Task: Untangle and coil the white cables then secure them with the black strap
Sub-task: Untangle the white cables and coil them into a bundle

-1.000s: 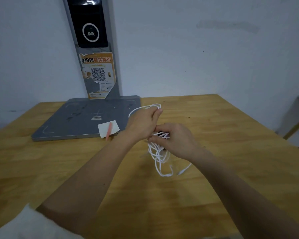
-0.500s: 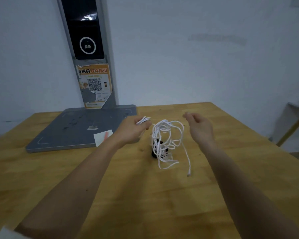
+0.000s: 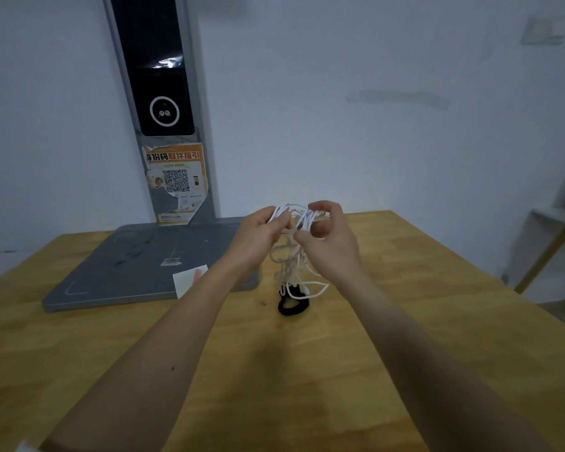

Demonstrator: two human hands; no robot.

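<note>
Gripping white cables (image 3: 291,256): two hands, left hand (image 3: 258,234), right hand (image 3: 330,243); one black strap (image 3: 292,303).

We've got both hands up over the wooden table (image 3: 405,321), each pinching loops of the white cables (image 3: 291,256). Left hand (image 3: 258,233) grips a bunch at its fingertips, right hand (image 3: 330,243) pinches strands just beside them. Below the fingers the tangle hangs blurry, its lowest loops at the black strap (image 3: 292,305) lying on the wood. Beyond the left fingers sits a grey scanner stand (image 3: 128,272).
</note>
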